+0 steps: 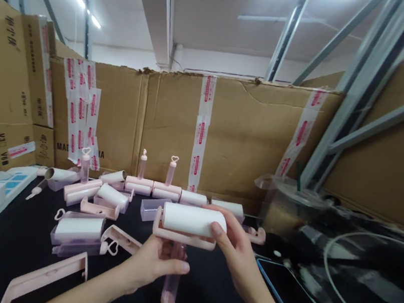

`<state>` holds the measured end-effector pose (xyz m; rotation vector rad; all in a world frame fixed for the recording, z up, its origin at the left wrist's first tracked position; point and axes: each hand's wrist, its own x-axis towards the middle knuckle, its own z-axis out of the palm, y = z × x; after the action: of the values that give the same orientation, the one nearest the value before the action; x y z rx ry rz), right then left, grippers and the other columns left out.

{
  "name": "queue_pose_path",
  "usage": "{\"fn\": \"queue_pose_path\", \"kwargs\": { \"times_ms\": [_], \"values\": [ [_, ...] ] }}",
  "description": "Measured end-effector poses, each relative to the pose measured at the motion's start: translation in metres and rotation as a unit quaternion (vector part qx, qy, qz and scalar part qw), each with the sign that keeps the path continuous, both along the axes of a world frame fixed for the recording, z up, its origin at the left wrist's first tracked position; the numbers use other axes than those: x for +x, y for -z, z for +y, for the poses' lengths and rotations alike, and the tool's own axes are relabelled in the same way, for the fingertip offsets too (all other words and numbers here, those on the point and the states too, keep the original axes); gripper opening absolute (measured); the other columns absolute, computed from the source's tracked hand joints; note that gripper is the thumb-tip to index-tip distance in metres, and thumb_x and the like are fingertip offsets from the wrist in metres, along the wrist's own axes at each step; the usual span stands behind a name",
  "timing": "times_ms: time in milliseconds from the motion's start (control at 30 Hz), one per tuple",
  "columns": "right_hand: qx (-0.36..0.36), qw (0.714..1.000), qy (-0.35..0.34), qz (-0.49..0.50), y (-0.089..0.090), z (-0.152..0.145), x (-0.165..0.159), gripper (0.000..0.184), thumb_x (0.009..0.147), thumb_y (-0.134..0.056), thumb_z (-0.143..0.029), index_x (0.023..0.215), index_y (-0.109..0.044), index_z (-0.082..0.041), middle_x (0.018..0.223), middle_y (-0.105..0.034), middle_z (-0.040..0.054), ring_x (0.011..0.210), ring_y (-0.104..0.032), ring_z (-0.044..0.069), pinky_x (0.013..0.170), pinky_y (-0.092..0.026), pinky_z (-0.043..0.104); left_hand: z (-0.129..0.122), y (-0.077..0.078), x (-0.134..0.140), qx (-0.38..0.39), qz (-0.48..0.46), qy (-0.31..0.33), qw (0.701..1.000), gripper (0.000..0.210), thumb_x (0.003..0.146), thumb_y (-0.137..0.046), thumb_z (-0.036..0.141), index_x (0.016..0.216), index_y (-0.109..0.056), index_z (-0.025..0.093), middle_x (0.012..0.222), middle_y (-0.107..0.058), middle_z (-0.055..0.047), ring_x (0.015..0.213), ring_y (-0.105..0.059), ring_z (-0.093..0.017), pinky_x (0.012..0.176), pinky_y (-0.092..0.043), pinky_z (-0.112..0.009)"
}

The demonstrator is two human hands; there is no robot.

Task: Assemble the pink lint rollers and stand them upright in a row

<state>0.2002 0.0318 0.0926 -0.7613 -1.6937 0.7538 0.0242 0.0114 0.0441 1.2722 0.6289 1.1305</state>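
A lint roller is in both my hands, over the middle of the black table. My left hand is closed around its clear pinkish handle, which hangs down and ends in a heart-shaped loop. Above it, a pale pink frame lies nearly level. My right hand grips the right end of the white sticky roll, thumb in front and fingers behind. The roll lies along the frame; whether its right end is seated is hidden by my fingers. Left of my hands, a loose pink frame rests near a white roll in a clear cover.
Several lint rollers line the back by a cardboard wall, some with handles upright. Another pink frame lies front left. A power strip sits far left. On the right are a drink cup, a phone and a white cable.
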Motion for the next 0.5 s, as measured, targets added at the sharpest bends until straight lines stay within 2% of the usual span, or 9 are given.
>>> {"fn": "queue_pose_path", "kwargs": {
  "times_ms": [100, 267, 400, 500],
  "values": [
    [-0.002, 1.0, 0.006, 0.009, 0.0002, 0.0007, -0.0007, 0.032, 0.081, -0.052, -0.045, 0.108, -0.054, -0.027, 0.103, -0.058, 0.0027, 0.084, -0.055, 0.019, 0.066, -0.047, 0.024, 0.0006, 0.0017, -0.0004, 0.005, 0.031, -0.008, 0.999, 0.045, 0.061, -0.075, 0.02, 0.099, -0.053, 0.014, 0.086, -0.056, -0.003, 0.083, -0.054, -0.015, 0.081, -0.043, -0.03],
    [-0.002, 0.999, 0.034, 0.001, 0.0017, 0.002, -0.002, 0.028, 0.082, -0.05, -0.046, 0.097, -0.057, -0.023, 0.085, -0.058, 0.0023, 0.08, -0.054, 0.019, 0.066, -0.044, 0.025, -0.0012, 0.0012, 0.0016, 0.014, 0.055, -0.029, 0.998, 0.04, 0.06, -0.076, 0.027, 0.091, -0.055, 0.014, 0.081, -0.056, -0.003, 0.078, -0.053, -0.015, 0.074, -0.042, -0.028],
    [-0.007, 0.999, 0.024, -0.032, 0.0038, 0.0014, -0.0055, 0.026, 0.081, -0.052, -0.045, 0.097, -0.053, -0.024, 0.083, -0.055, 0.001, 0.076, -0.053, 0.018, 0.063, -0.044, 0.024, -0.0024, -0.0019, 0.0004, -0.001, 0.043, -0.003, 0.999, 0.04, 0.061, -0.075, 0.028, 0.093, -0.057, 0.013, 0.083, -0.057, -0.004, 0.076, -0.054, -0.015, 0.069, -0.043, -0.027],
    [0.02, 0.998, 0.033, -0.05, 0.0051, 0.0029, -0.0069, 0.029, 0.079, -0.055, -0.043, 0.1, -0.052, -0.024, 0.088, -0.054, 0.0017, 0.08, -0.053, 0.019, 0.068, -0.044, 0.027, -0.002, -0.0066, -0.004, -0.02, 0.038, 0.035, 0.998, 0.05, 0.059, -0.077, 0.027, 0.103, -0.055, 0.015, 0.093, -0.059, -0.006, 0.091, -0.054, -0.02, 0.077, -0.044, -0.03]
  ]
}}
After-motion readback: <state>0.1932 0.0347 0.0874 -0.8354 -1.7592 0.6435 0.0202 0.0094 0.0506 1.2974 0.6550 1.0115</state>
